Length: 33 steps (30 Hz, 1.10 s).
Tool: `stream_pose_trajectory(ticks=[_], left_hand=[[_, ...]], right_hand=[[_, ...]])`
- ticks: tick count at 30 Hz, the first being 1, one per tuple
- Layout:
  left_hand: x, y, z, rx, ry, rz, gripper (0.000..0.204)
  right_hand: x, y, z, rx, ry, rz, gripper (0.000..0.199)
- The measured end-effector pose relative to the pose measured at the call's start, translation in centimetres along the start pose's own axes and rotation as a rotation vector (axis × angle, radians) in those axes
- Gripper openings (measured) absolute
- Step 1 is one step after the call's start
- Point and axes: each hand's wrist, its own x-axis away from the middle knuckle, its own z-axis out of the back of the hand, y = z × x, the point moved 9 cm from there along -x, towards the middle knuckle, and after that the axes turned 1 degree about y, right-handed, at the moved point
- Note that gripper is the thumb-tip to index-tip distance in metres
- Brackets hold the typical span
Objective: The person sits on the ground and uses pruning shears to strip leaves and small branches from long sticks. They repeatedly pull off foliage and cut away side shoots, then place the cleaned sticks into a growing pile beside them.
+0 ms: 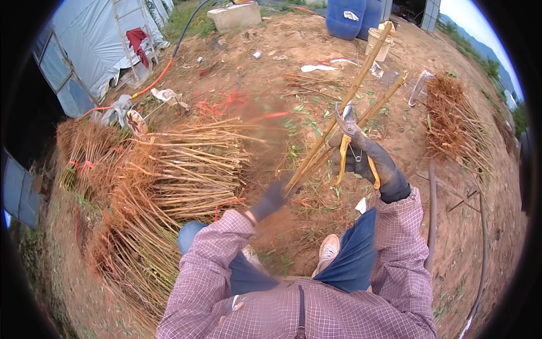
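Dark gloves cover both of my hands. My left hand [270, 202] is closed round the lower part of a few long brown woody stems [361, 70], which slant up to the right. Reddish-brown roots blur with motion around that hand. In my right hand [383, 164] is a pair of pruning shears [349, 125] with yellow handles and a metal head pointing up. The shears' head overlaps the stems; I cannot tell whether the blades touch them. Left of my hands lies a big pile of rooted saplings [192, 164], roots mostly toward the left.
Another rooted bundle [449, 121] lies at the right, by a bent metal frame [432, 214]. Red ties [220, 103] and cut leaves litter the dirt ahead. Farther off stand blue barrels [343, 20], a pale bucket [379, 45], a concrete block [234, 16] and a ladder [132, 39].
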Motion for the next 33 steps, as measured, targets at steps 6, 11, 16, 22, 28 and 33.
stream_pose_trajectory(ticks=[6,11,16,22,28,33], left_hand=[[0.5,5.1,-2.6,0.515,-0.239,0.237,0.043],[0.2,2.8,-0.5,0.02,-0.186,0.048,0.042],[0.4,6.1,-0.3,0.606,-0.237,0.061,0.038],[1.5,6.7,0.1,0.552,-0.285,0.08,0.039],[3.2,0.9,-1.7,0.58,-0.39,0.191,0.053],[3.7,5.0,-1.8,0.659,-0.492,0.155,0.054]], right_hand=[[2.2,3.5,1.8,-0.069,-0.141,-0.147,0.051],[3.6,6.7,-1.0,0.363,-0.224,-0.262,0.05],[3.7,4.6,1.6,0.187,-0.025,-0.208,0.062],[2.7,4.7,3.8,0.222,-0.087,-0.213,0.066],[1.7,6.2,3.9,0.116,-0.155,-0.2,0.067],[0.8,5.4,4.0,0.069,-0.092,-0.088,0.06]])
